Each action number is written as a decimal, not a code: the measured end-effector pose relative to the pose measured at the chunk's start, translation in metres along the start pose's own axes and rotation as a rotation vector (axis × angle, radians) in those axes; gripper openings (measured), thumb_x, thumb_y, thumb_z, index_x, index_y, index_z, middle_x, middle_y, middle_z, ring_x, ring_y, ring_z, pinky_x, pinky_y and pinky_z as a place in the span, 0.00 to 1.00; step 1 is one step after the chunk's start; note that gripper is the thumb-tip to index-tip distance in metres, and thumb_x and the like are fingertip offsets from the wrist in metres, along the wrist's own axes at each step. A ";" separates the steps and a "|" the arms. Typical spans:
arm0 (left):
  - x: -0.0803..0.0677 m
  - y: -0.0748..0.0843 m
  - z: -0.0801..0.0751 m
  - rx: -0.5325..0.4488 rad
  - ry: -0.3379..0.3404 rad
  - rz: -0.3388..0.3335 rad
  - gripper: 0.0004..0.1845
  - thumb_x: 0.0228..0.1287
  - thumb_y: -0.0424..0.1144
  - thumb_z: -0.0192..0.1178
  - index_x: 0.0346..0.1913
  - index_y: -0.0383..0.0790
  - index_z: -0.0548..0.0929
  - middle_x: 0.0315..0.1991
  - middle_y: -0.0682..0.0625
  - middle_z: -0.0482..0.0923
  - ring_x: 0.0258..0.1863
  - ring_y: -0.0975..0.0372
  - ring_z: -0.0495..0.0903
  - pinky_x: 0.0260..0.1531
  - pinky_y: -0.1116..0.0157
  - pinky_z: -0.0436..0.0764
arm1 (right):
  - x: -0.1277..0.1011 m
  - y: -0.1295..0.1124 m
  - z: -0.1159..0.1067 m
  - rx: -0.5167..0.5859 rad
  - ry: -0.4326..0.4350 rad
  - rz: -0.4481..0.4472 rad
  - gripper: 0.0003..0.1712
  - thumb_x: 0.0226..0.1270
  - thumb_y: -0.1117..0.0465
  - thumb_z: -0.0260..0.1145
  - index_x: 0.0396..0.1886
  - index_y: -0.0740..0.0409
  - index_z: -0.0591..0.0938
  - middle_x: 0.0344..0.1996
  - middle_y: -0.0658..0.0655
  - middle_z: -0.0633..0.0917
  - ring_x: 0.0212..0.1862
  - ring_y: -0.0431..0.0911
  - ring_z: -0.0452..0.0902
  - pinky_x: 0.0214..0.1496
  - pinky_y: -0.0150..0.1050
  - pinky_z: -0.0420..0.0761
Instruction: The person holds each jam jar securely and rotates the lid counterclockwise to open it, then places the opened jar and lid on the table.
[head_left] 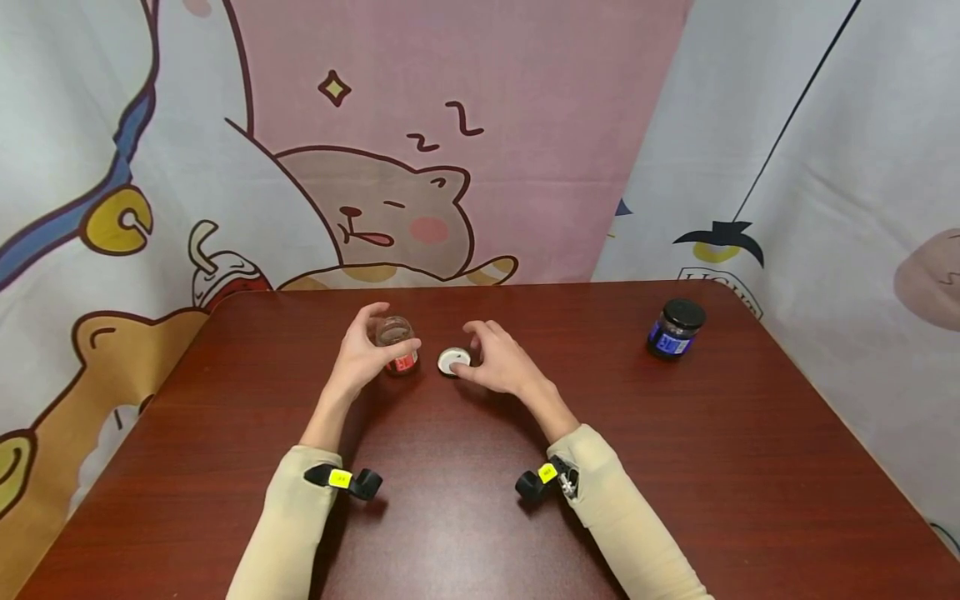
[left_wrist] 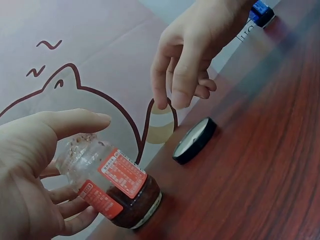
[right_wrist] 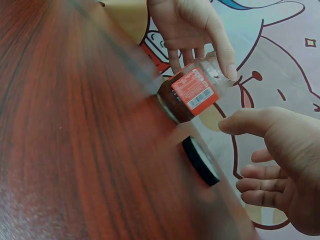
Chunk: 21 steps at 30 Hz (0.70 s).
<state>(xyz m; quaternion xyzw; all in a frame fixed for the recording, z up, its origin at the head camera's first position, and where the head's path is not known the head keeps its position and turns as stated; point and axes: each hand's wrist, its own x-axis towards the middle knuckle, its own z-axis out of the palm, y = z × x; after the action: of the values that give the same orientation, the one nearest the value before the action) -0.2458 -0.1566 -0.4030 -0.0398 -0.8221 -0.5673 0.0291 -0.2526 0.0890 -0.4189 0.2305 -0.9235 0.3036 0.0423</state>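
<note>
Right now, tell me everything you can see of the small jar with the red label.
The jar is small, of clear glass as it looks, with a red label printed in white and a barcode. It stands upright on the dark wooden table, its mouth open. A dark filling sits in the lower part, with crumbs on the inner wall above. The left hand grips it, thumb and fingers curled round its sides. Its lid, black-rimmed and white inside, lies beside it, inner face up.

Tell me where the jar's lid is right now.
In the head view the lid lies inner side up on the table, near its middle, just right of the open red-labelled jar that the left hand holds, with the right hand right beside it.
</note>
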 end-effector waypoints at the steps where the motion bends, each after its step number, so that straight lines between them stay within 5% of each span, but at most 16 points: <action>1: 0.000 0.001 0.000 -0.002 0.003 0.002 0.45 0.54 0.41 0.77 0.73 0.41 0.64 0.61 0.37 0.70 0.59 0.47 0.71 0.59 0.49 0.70 | 0.000 -0.001 -0.002 0.002 0.005 -0.005 0.38 0.59 0.48 0.75 0.63 0.64 0.75 0.43 0.57 0.79 0.41 0.47 0.77 0.47 0.44 0.78; 21: -0.003 0.019 -0.006 -0.027 0.106 0.053 0.41 0.56 0.39 0.75 0.71 0.40 0.67 0.63 0.32 0.65 0.60 0.44 0.70 0.60 0.49 0.70 | -0.017 0.003 -0.036 0.002 0.061 0.002 0.38 0.61 0.47 0.74 0.66 0.57 0.73 0.50 0.60 0.78 0.47 0.52 0.77 0.49 0.49 0.78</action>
<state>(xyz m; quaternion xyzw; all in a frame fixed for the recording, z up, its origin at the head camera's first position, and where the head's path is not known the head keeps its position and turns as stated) -0.2406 -0.1559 -0.3838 -0.0318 -0.8102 -0.5788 0.0871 -0.2411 0.1190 -0.3954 0.2202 -0.9217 0.3116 0.0700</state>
